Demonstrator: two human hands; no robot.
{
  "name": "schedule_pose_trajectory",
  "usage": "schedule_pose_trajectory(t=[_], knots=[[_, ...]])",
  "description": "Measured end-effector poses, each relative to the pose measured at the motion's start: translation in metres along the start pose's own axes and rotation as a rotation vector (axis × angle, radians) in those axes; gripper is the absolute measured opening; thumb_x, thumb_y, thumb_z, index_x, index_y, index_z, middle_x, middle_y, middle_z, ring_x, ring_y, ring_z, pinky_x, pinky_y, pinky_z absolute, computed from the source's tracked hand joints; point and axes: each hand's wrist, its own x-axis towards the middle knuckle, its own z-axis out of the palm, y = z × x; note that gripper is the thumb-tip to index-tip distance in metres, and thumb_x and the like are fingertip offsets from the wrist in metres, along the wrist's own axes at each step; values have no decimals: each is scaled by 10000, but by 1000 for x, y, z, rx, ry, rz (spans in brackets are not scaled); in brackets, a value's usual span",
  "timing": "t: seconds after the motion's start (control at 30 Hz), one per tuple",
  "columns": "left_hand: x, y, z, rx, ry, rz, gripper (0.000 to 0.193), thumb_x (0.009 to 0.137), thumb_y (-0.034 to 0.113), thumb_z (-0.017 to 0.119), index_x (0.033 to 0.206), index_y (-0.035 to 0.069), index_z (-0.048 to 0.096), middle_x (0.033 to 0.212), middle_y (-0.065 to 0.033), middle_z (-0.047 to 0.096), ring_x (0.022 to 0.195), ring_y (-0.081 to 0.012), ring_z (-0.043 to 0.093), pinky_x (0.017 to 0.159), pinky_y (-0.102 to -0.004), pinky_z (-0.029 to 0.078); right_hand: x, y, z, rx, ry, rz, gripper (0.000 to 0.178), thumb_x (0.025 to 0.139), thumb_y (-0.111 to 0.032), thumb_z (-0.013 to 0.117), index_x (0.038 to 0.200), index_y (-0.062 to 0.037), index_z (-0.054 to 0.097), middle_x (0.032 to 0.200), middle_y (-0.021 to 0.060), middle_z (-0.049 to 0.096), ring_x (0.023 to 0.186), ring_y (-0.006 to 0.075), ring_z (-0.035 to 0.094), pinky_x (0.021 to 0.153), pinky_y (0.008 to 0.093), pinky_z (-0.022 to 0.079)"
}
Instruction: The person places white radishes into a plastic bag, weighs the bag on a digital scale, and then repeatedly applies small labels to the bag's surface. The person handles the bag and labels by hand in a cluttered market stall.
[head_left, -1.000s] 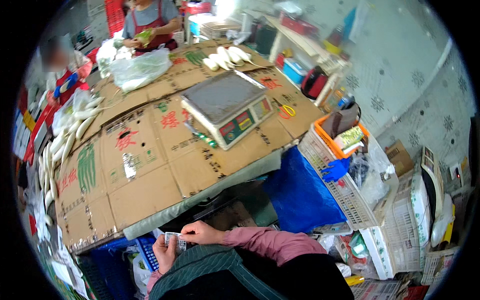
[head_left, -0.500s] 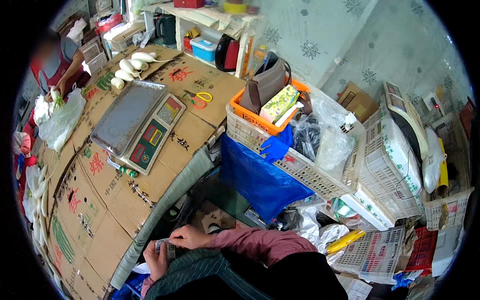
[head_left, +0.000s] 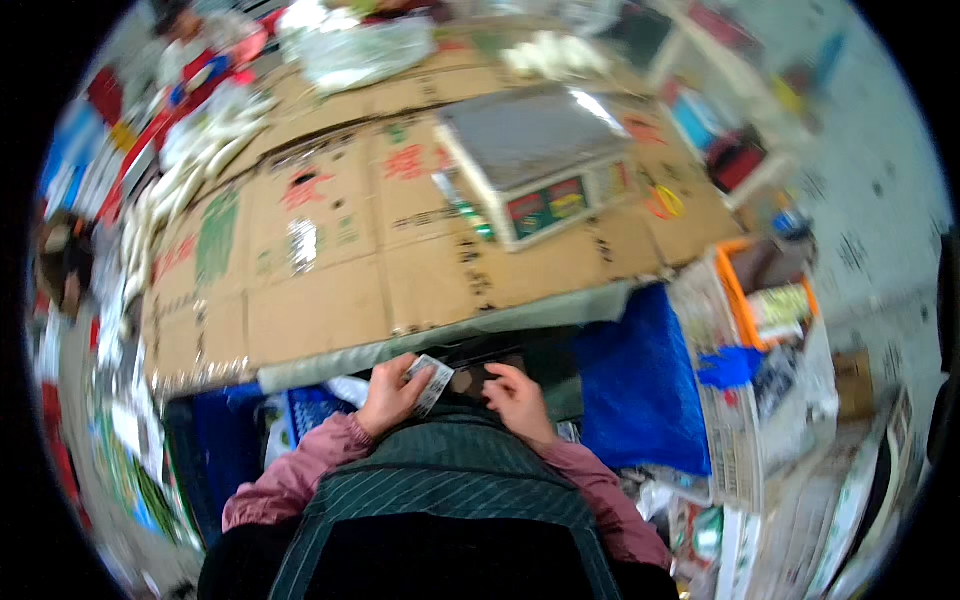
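In front of my striped dark green apron (head_left: 440, 460), my left hand (head_left: 388, 395) is closed around a small flat packet (head_left: 432, 388), whitish with grey print. Its exact kind is too blurred to make out. My right hand (head_left: 518, 402) is a short way to the right of it, apart from the packet. Its fingers are loosely bent and parted, with nothing visible in them. Both hands are just below the near edge of a cardboard-covered table (head_left: 330, 280).
On the table sit a weighing scale (head_left: 530, 140), scissors (head_left: 664, 202) and white radishes (head_left: 555, 55). More radishes (head_left: 190, 175) lie along its left side. At right, a blue sheet (head_left: 640, 390) hangs beside a crate with an orange basket (head_left: 738, 295). Another person (head_left: 205, 45) is at the far left.
The view has swung left, so the table now fills the middle. My hands have come apart; the right one has left the packet, which stays in my left hand.
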Motion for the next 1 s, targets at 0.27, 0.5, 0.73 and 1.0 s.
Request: schedule_pose_trajectory(t=[0.27,0.5,0.73,1.0], knots=[[-59,-62,-56,-514,462,-355,202,893,165,628,850,-31,656,705,-21,645,583,-49,545,493,-228,433,14,5,36,-74,-220,181,208,910,-86,558,1094,-1,603,871,71,639,727,104,593,620,236,495],[-79,-76,-85,-714,651,-489,207,904,175,614,868,-25,656,759,-26,661,606,-59,574,527,-217,448,15,16,64,-337,-414,80,237,892,-149,603,1089,-16,615,884,54,652,765,94,599,673,247,486],[-76,-63,-68,-635,452,-458,213,913,169,594,878,-33,650,741,-28,646,613,-77,571,531,-239,452,4,30,76,-297,-413,92,259,884,-179,606,1083,-14,615,906,89,668,808,148,637,706,280,502],[-61,-69,-32,-602,97,-386,159,890,121,619,831,-22,657,706,-16,641,556,-55,533,480,-225,409,-24,67,62,-313,-485,244,406,907,-351,556,1145,-24,602,1097,132,636,1001,221,596,845,350,463]])
